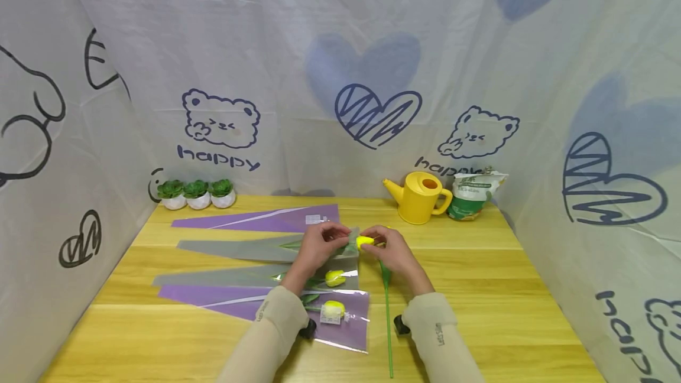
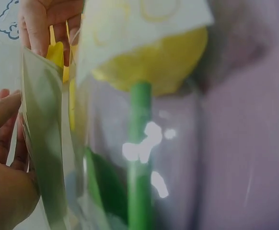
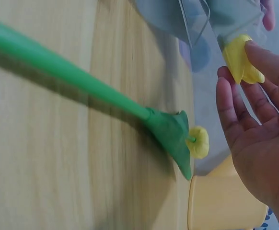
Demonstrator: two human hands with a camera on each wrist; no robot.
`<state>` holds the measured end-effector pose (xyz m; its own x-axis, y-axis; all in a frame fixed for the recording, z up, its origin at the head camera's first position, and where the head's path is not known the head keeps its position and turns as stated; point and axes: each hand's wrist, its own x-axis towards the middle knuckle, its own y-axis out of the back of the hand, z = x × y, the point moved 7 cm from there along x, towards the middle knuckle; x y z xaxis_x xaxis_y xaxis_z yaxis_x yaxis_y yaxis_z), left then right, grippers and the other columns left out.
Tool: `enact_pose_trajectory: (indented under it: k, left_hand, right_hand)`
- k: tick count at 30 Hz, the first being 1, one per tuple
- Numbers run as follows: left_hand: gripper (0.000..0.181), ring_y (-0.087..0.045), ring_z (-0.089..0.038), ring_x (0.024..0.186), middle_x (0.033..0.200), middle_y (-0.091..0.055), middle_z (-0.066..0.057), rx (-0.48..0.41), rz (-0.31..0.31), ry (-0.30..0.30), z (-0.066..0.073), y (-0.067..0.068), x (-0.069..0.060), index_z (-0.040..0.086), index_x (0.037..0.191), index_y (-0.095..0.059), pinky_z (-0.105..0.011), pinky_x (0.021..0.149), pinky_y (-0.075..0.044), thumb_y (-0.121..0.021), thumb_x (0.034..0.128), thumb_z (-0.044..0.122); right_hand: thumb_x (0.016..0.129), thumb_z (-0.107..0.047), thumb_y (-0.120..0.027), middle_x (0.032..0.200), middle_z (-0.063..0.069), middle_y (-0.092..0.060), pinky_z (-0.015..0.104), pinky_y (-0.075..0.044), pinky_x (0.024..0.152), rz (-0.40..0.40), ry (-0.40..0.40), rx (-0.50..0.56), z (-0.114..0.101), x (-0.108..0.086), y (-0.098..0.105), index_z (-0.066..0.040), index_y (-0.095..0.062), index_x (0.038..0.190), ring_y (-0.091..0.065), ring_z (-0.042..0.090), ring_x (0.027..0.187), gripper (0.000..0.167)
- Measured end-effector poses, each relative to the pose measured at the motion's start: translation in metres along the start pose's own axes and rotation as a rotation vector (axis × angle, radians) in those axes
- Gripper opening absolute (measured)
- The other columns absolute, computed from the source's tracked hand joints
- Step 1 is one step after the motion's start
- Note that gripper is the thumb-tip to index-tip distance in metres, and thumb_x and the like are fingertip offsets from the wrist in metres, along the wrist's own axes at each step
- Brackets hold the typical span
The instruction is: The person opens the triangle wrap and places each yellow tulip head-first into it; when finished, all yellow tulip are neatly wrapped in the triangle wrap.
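Two hands meet at the mouth of one grey sleeve (image 1: pixel 229 247) in the head view: left hand (image 1: pixel 321 242) holding its edge, right hand (image 1: pixel 395 248) holding the yellow tulip (image 1: pixel 364 243). Left wrist view: fingers touch the sleeve. Right wrist view: thumb and fingers clamp the bloom; a second tulip (image 3: pixel 106 92) lies alongside.

A pale, creased cloth (image 1: pixel 298 5) is hung across the far side like a wall. It is covered with big blue hearts (image 1: pixel 367 55) and bears (image 1: pixel 220 118) drawn in dark lines, and "happy" (image 1: pixel 218 158) is written under the bears. More drawings are shown on the left cloth (image 1: pixel 32 312) and right cloth (image 1: pixel 612 259). Between them, a yellow wooden table (image 1: pixel 505 306) is softly lit.
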<state>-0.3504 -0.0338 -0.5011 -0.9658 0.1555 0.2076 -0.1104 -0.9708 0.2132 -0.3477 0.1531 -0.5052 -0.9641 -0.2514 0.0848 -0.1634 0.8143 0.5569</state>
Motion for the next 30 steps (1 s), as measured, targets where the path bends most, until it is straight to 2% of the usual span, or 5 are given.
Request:
enact_pose_trajectory:
  k: [5,11,18,25,30]
  left_hand:
    - [0.014,-0.064,-0.009,0.075,0.094,-0.077,-0.011,-0.009,-0.017,0.002,0.004,-0.002,0.0,0.005,0.104,-0.079,-0.021,0.067,-0.052,-0.08,0.0897,0.006]
    - [0.014,-0.063,-0.01,0.076,0.094,-0.076,-0.011,-0.021,-0.033,-0.002,0.007,-0.005,-0.001,0.006,0.104,-0.079,-0.021,0.067,-0.052,-0.08,0.0897,0.005]
    - [0.016,-0.065,-0.009,0.077,0.097,-0.076,-0.015,-0.014,-0.051,-0.018,0.005,-0.004,-0.003,0.004,0.105,-0.078,-0.022,0.069,-0.053,-0.081,0.0886,0.004]
    - [0.023,-0.068,-0.016,0.089,0.107,-0.077,-0.013,0.086,-0.056,-0.023,-0.002,0.018,-0.005,0.004,0.109,-0.078,-0.031,0.082,-0.055,-0.083,0.0862,0.005]
    - [0.035,-0.069,-0.025,0.102,0.114,-0.077,-0.009,0.204,-0.13,-0.024,-0.007,0.032,-0.008,0.007,0.117,-0.077,-0.042,0.094,-0.056,-0.086,0.0836,0.01]
  right_hand:
    - [0.094,-0.013,-0.078,0.115,0.011,-0.076,0.033,-0.057,0.081,0.002,0.043,0.0,-0.006,0.002,-0.004,-0.007,-0.073,0.117,-0.068,0.02,0.094,0.024]
    - [0.09,-0.011,-0.081,0.106,0.014,-0.076,0.026,-0.053,0.073,0.0,0.035,0.023,-0.007,0.005,-0.012,-0.002,-0.074,0.113,-0.062,0.014,0.083,0.025]
    - [0.089,-0.009,-0.082,0.099,0.015,-0.074,0.024,-0.05,0.068,0.009,0.019,0.048,-0.007,0.005,-0.015,-0.005,-0.076,0.109,-0.059,0.013,0.078,0.022]
    - [0.091,-0.011,-0.08,0.099,0.02,-0.073,0.027,-0.049,0.069,0.0,0.001,0.05,-0.005,0.002,-0.015,-0.006,-0.076,0.11,-0.058,0.014,0.079,0.02]
    - [0.092,-0.012,-0.079,0.104,0.018,-0.073,0.029,-0.05,0.074,-0.002,-0.027,0.058,-0.003,0.001,-0.013,-0.009,-0.077,0.109,-0.058,0.016,0.083,0.017]
